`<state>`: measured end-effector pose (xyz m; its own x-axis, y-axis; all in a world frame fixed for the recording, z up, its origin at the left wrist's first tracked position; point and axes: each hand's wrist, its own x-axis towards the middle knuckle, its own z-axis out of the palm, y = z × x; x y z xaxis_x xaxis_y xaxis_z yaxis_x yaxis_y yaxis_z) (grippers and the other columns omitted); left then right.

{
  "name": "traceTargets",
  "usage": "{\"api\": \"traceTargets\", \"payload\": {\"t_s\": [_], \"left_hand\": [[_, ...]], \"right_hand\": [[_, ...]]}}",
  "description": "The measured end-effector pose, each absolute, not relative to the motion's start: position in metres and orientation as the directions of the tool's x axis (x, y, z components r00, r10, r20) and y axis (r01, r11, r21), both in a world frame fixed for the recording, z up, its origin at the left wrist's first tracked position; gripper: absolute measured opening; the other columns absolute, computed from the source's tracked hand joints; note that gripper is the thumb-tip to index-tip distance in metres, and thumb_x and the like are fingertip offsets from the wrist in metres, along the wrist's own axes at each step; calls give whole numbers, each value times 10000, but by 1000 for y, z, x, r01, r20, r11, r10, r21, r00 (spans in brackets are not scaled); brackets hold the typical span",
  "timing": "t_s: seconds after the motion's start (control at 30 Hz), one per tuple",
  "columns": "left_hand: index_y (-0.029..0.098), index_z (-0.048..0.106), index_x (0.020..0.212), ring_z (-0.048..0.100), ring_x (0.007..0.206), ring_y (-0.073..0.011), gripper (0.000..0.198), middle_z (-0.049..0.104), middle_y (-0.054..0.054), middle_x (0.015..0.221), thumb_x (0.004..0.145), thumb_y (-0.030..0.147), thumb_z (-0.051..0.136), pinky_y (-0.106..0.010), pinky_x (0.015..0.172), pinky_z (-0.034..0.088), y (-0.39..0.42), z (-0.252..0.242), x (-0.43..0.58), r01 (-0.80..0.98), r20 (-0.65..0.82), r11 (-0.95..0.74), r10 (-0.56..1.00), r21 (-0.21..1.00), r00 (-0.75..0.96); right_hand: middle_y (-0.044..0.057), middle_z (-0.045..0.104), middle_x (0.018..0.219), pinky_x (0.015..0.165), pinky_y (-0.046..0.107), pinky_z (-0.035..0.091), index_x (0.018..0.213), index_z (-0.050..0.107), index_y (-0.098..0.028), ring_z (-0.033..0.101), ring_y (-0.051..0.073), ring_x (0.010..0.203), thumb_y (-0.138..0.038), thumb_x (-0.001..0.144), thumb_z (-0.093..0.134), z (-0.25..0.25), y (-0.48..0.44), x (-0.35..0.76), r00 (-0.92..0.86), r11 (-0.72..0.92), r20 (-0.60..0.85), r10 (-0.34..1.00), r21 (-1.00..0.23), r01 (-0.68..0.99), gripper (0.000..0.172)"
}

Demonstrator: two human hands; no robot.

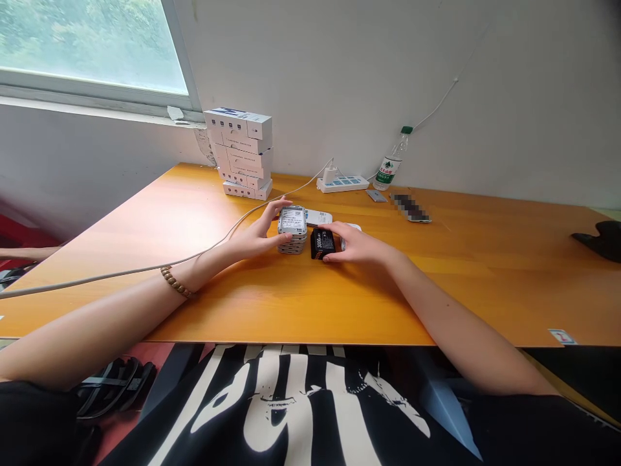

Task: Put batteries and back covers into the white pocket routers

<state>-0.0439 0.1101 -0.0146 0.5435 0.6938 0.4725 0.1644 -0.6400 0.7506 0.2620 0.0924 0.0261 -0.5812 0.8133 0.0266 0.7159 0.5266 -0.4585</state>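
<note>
Desk (145, 310), half-open left hand (257, 236) around stacked devices (292, 233)

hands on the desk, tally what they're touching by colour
grey: 1, the stack of grey units held by the left hand
black: 1, the black battery pack touched by the right hand
white: 1, the white device partly under the right hand
total: 3
</note>
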Motion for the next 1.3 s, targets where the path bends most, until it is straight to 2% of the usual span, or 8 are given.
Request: {"api": "traceTargets", "payload": {"t_s": [0.17,0.37,0.5,0.67,0.8,1.03,1.2,1.3], "left_hand": [[320,338,1505,178,1645,-396,665,152,-141,1776,981,575,656,-632,1324,202,108,-15,-44,183,425,-612,704,769,569],[323,326,1531,172,1649,-392,656,27,-120,1804,1006,597,609,-624,1323,215,103,-11,-42,227,370,-580,725,782,581],[322,329,1538,95,1663,-381,654,37,-114,1804,1011,603,597,-608,1335,179,101,-9,-40,218,384,-591,719,777,580],[344,323,1541,168,1647,-399,648,0,-97,1807,1013,600,599,-609,1320,218,101,-10,-40,208,359,-557,733,804,578],[356,333,1533,164,1647,-395,610,25,-73,1809,1028,605,566,-618,1319,211,104,-14,-41,189,361,-546,737,816,571],[323,346,1525,142,1656,-380,615,127,-135,1790,1025,606,570,-654,1323,177,106,-15,-41,224,374,-569,740,791,558],[317,391,1500,209,1642,-382,625,242,-139,1761,994,599,626,-641,1323,225,102,-12,-40,245,417,-609,733,754,538],[293,411,1486,246,1631,-385,623,285,-159,1741,989,597,631,-635,1316,246,103,-11,-40,266,428,-620,735,738,526]], "right_hand": [[131,554,1563,1203,570,409,1554,516,-289,507,390,1455,-543,819,837,24,98,266,-544,512,86,835,-483,710,841],[144,710,1287,1098,520,521,1300,720,-206,667,326,1237,-377,985,615,21,131,277,-422,525,316,850,-428,736,374],[174,702,1315,1076,534,543,1246,756,-179,663,348,1244,-307,959,625,26,165,280,-418,460,193,888,-360,812,341],[140,602,1537,1151,510,500,1464,641,-229,589,359,1394,-451,904,733,37,198,273,-542,491,-36,839,-377,785,609],[131,648,1497,1170,487,477,1472,639,-212,606,362,1378,-482,827,800,33,213,264,-603,532,-102,791,-369,762,718],[121,766,1281,1027,455,552,1324,726,-197,708,335,1182,-397,832,761,21,213,256,-605,584,14,796,-277,763,533],[165,745,1249,1026,496,535,1283,713,-146,673,366,1189,-384,842,731,20,207,271,-613,642,194,766,-178,746,502],[150,744,1221,965,486,558,1213,716,-178,685,359,1127,-386,825,744,31,194,283,-566,627,284,774,-220,747,441]]}}
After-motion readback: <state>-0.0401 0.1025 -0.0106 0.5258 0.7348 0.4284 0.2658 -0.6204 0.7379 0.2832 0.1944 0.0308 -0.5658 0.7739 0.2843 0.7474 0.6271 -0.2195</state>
